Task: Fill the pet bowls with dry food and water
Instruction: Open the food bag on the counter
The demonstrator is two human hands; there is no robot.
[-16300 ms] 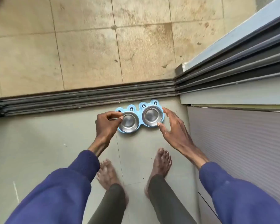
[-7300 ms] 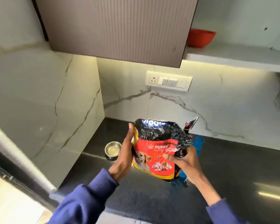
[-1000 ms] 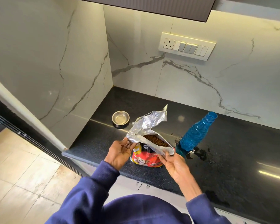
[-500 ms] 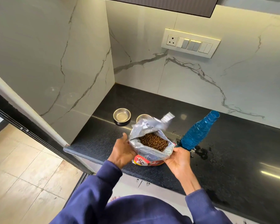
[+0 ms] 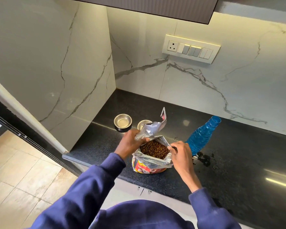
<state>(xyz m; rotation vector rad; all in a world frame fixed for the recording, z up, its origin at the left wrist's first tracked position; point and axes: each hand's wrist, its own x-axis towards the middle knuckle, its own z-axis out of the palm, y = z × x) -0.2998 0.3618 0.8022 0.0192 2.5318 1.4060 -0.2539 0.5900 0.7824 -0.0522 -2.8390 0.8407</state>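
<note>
In the frame's centre, the kibble bag [image 5: 151, 164] stands upright on the dark counter [image 5: 238, 162], mouth open, left hand [image 5: 130, 144] gripping its foil flap [image 5: 153, 129], right hand [image 5: 180, 151] pinching the opposite rim. The two steel bowls [image 5: 123, 123] sit just above-left of it, nearest the left hand, one half hidden by the flap, so a pour would likely tip up-left.

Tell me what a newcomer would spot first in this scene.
The open food bag stands near the front edge of the black counter, brown kibble showing. The left hand and right hand hold its silver mouth apart. Next comes the bright blue bottle just right of it, then the steel bowls behind the bag.
</note>
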